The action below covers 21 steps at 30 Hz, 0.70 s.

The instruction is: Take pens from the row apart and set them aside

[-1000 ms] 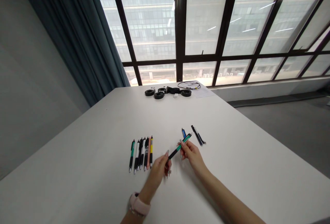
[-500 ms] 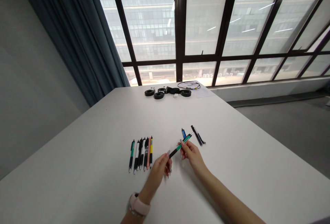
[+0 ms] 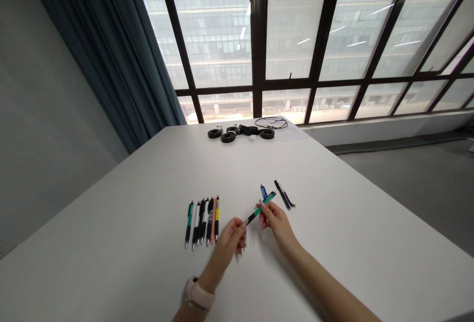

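Between my two hands a green and black pen [image 3: 261, 208] is held at a slant above the table, its far end up to the right. My right hand [image 3: 274, 221] pinches the green barrel. At the lower black end, the thumb and fingers of my left hand [image 3: 233, 235] are closed on the tip. Left of my hands lies a row of several pens, among them a green one [image 3: 190, 221], a salmon one [image 3: 214, 218] and a yellow one [image 3: 217, 218]. Just beyond my right hand lies a blue pen [image 3: 263, 191], partly hidden.
Dark pens [image 3: 283, 195] lie right of the blue one on the white table [image 3: 148, 203]. Several black tape-like rolls [image 3: 228, 137], a small white piece [image 3: 252, 138], a thin black cable [image 3: 272, 127] and paper [image 3: 294, 133] are at the far end, near the windows.
My left hand's fingers have shifted slightly at the pen's lower end, the thumb now lying over the tip. The right hand and the pens on the table stay as they were.
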Each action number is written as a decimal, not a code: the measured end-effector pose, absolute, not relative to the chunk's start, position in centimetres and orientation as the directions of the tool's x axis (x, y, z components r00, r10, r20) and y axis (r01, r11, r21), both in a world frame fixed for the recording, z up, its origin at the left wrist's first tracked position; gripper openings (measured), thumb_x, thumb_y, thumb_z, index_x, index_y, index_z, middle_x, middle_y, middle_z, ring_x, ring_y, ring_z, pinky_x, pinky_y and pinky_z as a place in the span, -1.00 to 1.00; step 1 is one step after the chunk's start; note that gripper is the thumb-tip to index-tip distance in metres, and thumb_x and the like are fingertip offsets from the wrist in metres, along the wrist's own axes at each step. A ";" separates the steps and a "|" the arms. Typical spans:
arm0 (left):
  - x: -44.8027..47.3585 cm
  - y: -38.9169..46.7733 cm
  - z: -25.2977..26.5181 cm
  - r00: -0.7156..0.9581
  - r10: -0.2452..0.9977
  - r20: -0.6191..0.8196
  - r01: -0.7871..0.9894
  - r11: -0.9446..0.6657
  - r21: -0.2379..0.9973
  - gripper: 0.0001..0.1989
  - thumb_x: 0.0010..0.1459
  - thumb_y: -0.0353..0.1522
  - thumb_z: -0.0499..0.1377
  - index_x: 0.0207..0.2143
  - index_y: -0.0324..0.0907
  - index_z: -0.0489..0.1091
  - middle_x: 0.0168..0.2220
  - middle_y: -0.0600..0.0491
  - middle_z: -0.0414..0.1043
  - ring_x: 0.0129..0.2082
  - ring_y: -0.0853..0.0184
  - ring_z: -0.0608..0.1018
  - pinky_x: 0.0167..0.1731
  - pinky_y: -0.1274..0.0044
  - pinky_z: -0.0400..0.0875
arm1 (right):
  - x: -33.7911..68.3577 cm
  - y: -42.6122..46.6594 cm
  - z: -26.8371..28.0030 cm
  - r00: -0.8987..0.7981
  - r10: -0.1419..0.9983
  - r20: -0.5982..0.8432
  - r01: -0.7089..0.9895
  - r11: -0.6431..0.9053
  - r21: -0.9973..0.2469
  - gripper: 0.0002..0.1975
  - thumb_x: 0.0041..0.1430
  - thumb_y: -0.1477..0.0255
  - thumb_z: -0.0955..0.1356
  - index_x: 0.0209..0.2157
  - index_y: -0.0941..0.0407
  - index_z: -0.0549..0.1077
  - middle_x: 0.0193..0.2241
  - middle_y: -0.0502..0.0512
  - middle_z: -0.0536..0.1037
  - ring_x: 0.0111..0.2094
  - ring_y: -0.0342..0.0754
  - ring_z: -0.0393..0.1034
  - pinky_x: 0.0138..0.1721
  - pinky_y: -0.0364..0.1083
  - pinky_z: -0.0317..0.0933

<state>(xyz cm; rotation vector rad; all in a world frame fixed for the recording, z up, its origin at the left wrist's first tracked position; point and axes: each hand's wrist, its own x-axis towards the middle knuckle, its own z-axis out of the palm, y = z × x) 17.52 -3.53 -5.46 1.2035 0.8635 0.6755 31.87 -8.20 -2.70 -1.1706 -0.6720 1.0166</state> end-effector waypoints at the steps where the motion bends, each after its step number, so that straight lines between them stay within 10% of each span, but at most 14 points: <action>1: 17.5 -3.6 -5.3 0.524 0.830 -0.189 0.006 0.218 0.976 -0.46 -0.25 0.10 0.23 -0.53 -0.17 0.22 -0.66 0.23 0.24 -0.76 0.55 0.25 -0.78 0.69 0.11 | 31.9 -8.2 -2.7 0.416 0.907 -0.073 -0.290 0.056 -0.955 -0.46 -0.21 -0.07 0.41 -0.52 0.16 0.37 -0.70 -0.09 0.34 -0.70 -0.23 0.15 -0.64 -0.19 0.08; 21: 17.2 -3.1 -6.3 0.419 0.897 -0.139 -0.074 0.187 0.980 -0.52 -0.09 0.04 0.18 -0.58 -0.20 0.25 -0.69 0.19 0.25 -0.76 0.55 0.26 -0.77 0.69 0.11 | 32.2 -8.4 -2.7 0.510 0.858 -0.061 -0.319 0.123 -0.940 -0.55 -0.14 0.02 0.42 -0.48 0.14 0.39 -0.61 -0.05 0.38 -0.65 -0.22 0.19 -0.65 -0.21 0.15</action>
